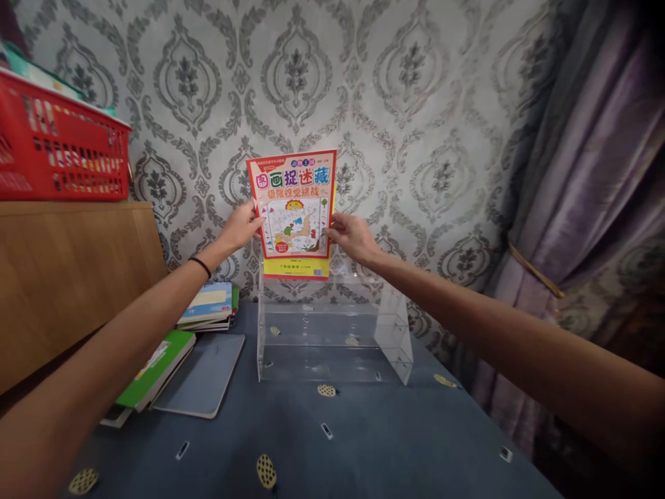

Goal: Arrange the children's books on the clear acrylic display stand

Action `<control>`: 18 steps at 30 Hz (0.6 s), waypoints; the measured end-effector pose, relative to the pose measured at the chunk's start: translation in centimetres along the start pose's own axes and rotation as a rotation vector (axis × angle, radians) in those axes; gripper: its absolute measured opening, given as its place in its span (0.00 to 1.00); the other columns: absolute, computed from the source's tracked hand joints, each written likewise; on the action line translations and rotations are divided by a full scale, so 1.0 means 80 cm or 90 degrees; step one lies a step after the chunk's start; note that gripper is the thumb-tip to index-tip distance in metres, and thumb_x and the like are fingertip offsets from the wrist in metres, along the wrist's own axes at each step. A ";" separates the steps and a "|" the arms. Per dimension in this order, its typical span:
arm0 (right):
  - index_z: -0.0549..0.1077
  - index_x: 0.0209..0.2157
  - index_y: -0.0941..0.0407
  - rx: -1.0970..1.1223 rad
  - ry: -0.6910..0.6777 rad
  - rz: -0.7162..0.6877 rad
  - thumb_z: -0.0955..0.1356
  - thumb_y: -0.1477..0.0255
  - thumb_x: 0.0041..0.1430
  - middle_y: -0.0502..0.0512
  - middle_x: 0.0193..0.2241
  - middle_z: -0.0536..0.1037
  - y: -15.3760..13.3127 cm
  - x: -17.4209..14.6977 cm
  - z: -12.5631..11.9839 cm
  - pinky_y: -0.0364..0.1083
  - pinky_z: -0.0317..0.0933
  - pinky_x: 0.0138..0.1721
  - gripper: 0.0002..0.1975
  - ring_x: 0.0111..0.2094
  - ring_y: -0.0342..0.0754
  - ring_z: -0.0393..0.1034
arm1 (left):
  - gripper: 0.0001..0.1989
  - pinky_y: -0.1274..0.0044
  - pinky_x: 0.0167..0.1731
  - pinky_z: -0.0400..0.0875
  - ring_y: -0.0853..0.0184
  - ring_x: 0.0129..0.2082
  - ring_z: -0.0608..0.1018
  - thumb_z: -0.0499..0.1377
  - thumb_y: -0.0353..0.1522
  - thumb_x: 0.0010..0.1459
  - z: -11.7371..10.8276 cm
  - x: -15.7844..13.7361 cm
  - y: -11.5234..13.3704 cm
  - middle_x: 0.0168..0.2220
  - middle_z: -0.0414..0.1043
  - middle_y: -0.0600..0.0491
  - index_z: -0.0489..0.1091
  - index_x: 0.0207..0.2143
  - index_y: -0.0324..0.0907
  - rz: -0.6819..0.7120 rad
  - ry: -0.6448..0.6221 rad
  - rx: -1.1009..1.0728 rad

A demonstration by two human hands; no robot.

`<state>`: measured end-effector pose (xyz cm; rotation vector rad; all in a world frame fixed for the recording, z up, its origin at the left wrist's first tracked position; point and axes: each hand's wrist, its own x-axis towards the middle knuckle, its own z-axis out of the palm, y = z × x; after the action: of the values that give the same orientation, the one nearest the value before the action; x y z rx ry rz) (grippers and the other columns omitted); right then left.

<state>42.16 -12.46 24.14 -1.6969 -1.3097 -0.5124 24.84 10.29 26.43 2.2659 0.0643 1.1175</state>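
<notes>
Between my two hands is a red-bordered picture book [295,204] with colourful lettering and a cartoon drawing on its cover. My left hand [243,225] pinches its left edge, and my right hand [354,237] grips its right edge. Behind it a yellow book [296,268] shows below and along the right side. Both books are upright at the top of a clear acrylic stepped rack [316,326]; whether the red one touches the rack is hidden. The rack's lower tiers hold nothing.
On the left lie a green book [161,371], a grey-blue notebook or folder [205,378] and a stack of books [208,305]. A red plastic basket [77,149] sits on a wooden cabinet [77,277]. A purple curtain [576,229] hangs right of the blue-covered table [374,443].
</notes>
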 end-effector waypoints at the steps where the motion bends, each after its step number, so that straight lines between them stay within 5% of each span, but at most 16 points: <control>1: 0.74 0.36 0.55 -0.006 0.001 0.000 0.69 0.71 0.58 0.55 0.30 0.80 -0.001 -0.001 0.000 0.49 0.70 0.38 0.04 0.34 0.52 0.75 | 0.19 0.75 0.30 0.78 0.65 0.31 0.80 0.56 0.25 0.57 0.001 0.000 -0.002 0.38 0.77 0.50 0.67 0.52 0.38 -0.002 0.000 -0.002; 18: 0.75 0.35 0.56 -0.041 0.016 0.004 0.67 0.74 0.57 0.56 0.31 0.79 -0.001 0.000 -0.002 0.50 0.68 0.36 0.05 0.32 0.52 0.74 | 0.17 0.78 0.30 0.77 0.67 0.31 0.79 0.57 0.26 0.57 0.006 0.005 -0.010 0.36 0.76 0.52 0.67 0.50 0.39 -0.006 -0.008 -0.028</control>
<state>42.08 -12.60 24.23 -1.7414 -1.2817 -0.5768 25.61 10.82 26.04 2.2306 0.0443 1.0899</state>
